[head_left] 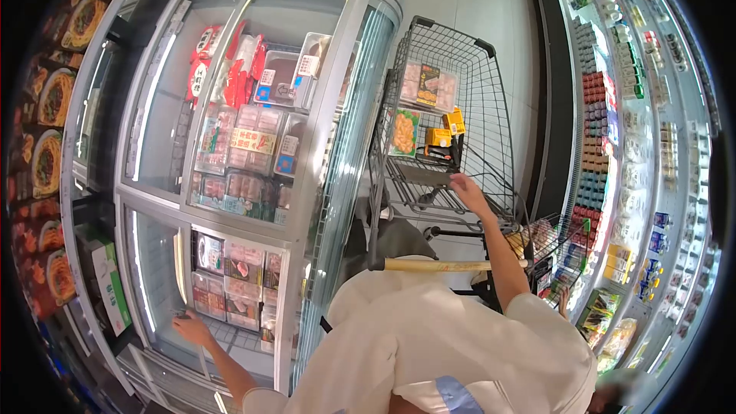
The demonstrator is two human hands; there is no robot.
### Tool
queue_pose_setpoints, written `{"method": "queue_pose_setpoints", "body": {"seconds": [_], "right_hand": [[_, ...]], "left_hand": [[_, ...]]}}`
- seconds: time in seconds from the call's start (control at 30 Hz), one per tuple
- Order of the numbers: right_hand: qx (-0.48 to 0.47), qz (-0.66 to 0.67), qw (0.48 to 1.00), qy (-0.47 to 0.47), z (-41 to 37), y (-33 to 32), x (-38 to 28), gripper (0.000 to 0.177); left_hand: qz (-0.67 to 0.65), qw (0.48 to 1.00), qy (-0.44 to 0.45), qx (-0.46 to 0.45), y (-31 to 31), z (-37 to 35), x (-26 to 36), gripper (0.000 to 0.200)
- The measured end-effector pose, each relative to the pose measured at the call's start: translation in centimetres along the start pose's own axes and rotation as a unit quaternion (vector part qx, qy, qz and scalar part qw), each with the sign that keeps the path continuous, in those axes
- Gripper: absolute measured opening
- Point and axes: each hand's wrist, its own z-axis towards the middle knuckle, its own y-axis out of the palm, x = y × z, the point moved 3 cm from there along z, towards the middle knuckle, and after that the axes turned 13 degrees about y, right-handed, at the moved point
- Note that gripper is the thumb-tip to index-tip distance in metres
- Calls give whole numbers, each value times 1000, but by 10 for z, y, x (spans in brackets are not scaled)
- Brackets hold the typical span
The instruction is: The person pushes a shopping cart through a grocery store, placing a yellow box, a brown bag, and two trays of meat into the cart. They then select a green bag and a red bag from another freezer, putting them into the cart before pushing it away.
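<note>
Your left hand (192,330) lay spread and empty on the near freezer lid (157,268). Your right hand (468,188) touched the cart (491,107) to the right, but I could not tell whether it gripped.

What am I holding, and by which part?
Left hand presses the chest freezer's glass sliding lid; right hand touches the black wire shopping cart inside; grip unclear.
</note>
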Motion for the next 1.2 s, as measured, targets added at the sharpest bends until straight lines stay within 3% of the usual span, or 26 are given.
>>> {"method": "queue_pose_setpoints", "body": {"seconds": [0.13, 0.23, 0.3, 0.47, 0.57, 0.67, 0.8, 0.9, 1.0, 1.07, 1.2], "right_hand": [[1, -35, 999, -9, -30, -6, -33, 32], [46, -18, 999, -23, -57, -11, -59, 32], [60, -27, 998, -17, -86, -15, -85, 30], [127, 15, 991, -46, -139, -13, -116, 23], [193, -144, 954, -177, -150, -14, -126, 21], [238, -151, 936, -213, -132, -25, -137, 17], [223, -108, 962, -112, -78, -46, -136, 13], [234, -85, 963, -104, -38, -66, -143, 14], [253, -67, 959, -109, 4, -85, -149, 14], [271, -70, 953, -117, 34, -98, -158, 12], [277, -82, 945, -154, 83, -132, -185, 17]], "left_hand": [[-45, 997, -31, -54, -32, -15, 12, 39], [-56, 998, -5, 8, -33, -47, 17, 45], [-58, 997, -33, -37, -65, -71, 50, 48], [-63, 996, -46, -37, -77, -143, 77, 51], [-55, 995, -44, -69, -95, -175, 103, 51], [-12, 993, -24, -119, -101, -191, 111, 50], [55, 977, -22, -203, -93, -197, 117, 48], [12, 985, -26, -168, -102, -191, 138, 43], [-58, 997, -30, -51, -158, -149, 278, 40], [-145, 986, 74, 36, -167, -120, 358, 37], [-397, 897, 189, 38, -260, -75, 586, 31]]}}
